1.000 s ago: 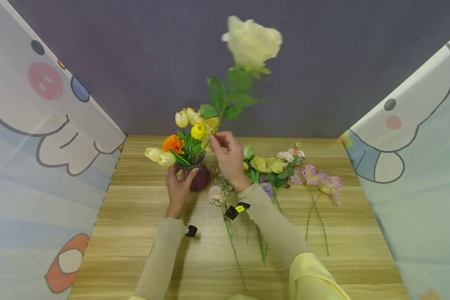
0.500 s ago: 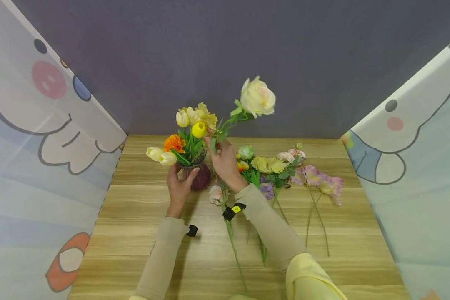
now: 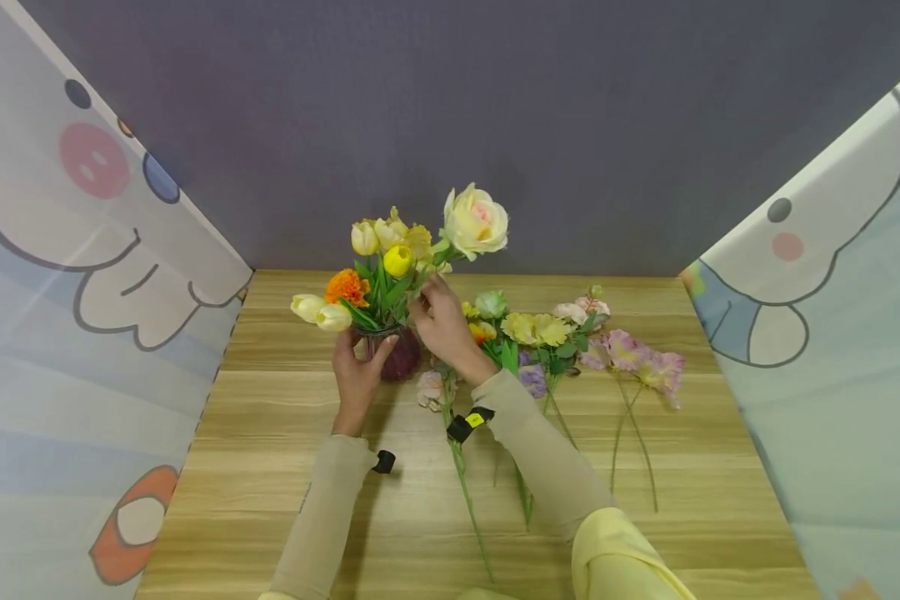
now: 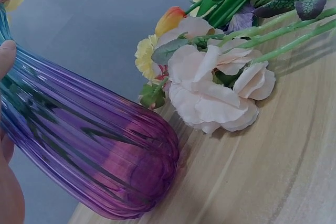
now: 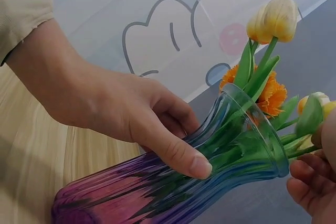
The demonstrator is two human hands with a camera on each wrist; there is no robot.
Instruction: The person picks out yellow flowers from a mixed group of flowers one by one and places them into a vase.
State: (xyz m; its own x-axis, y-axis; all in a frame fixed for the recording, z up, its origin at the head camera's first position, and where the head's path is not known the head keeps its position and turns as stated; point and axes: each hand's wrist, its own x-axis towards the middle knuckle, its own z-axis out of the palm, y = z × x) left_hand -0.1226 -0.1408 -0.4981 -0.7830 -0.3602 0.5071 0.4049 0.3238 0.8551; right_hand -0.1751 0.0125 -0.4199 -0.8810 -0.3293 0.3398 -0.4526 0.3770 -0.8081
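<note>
Left hand (image 3: pixel 358 375) grips ribbed glass vase (image 3: pixel 401 360) at neck, on worktop (image 3: pixel 412 508); right hand (image 3: pixel 447 327) pinches white rose (image 3: pixel 476 222) by stem near vase mouth. Tulips (image 3: pixel 333 317) in vase, loose flowers (image 3: pixel 536 329) lying right.

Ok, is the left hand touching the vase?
Touching: the right wrist view shows the left hand gripping the vase, its thumb lying directly on it.

Head view: soft, even light
Striped pale wooden tabletop (image 3: pixel 232 467): shadow right of beige left sleeve (image 3: pixel 318 508)
Ribbed purple-blue glass vase (image 4: pixel 105 145): streaked highlights
Wrist views: dimmer, greyish
</note>
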